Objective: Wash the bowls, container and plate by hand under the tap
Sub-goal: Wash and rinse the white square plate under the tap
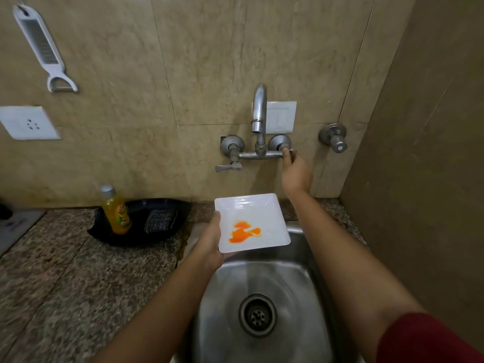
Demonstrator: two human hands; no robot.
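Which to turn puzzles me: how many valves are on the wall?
3: left valve beside the spout, right valve held by the right hand, separate valve farther right. None seems hidden.

Gripping a square white plate (258, 209), smeared orange in the middle, by its left edge with the left hand (209, 242), above the steel sink (262, 279). Grasping the right handle of the wall tap (259, 108) with the right hand (296, 171), fingers curled round it. Left on the worktop (65, 271): a yellow bottle (116, 213) standing in a black tray (157, 204) beside a scouring pad (159, 220).
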